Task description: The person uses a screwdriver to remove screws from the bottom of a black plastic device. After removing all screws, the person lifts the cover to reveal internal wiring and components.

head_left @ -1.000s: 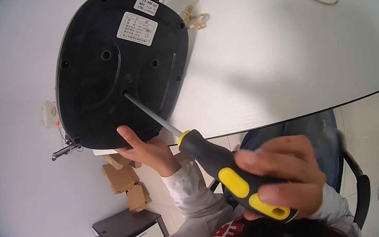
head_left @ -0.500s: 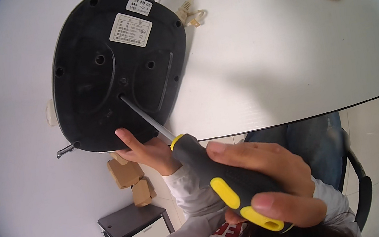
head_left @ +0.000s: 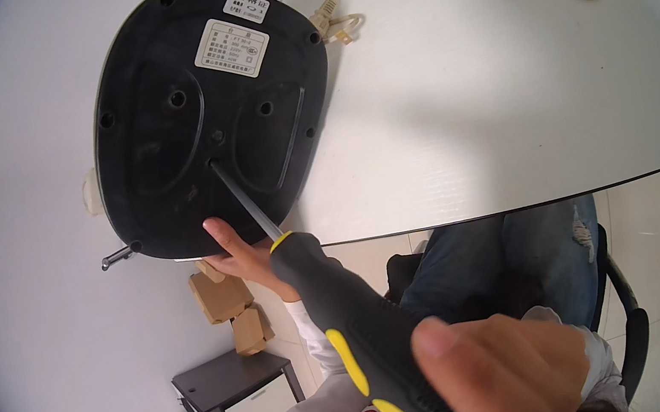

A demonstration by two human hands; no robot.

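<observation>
Two hands work on an upturned black appliance [head_left: 203, 114] at the white bench [head_left: 502, 92] edge. The right hand [head_left: 503, 368] is wrapped tight around a screwdriver [head_left: 339, 317], now closer to the camera than a second ago, its tip seated deeper in a base hole. The shaft runs from lower right to upper left. The left hand [head_left: 248, 258] braces the rim, fingers pressed against it.

- Left hand [head_left: 245, 258] was bare, with a white cuff at the wrist
- White top carried red lettering
- Right hand [head_left: 503, 373] was bare
- Blue ripped jeans
</observation>
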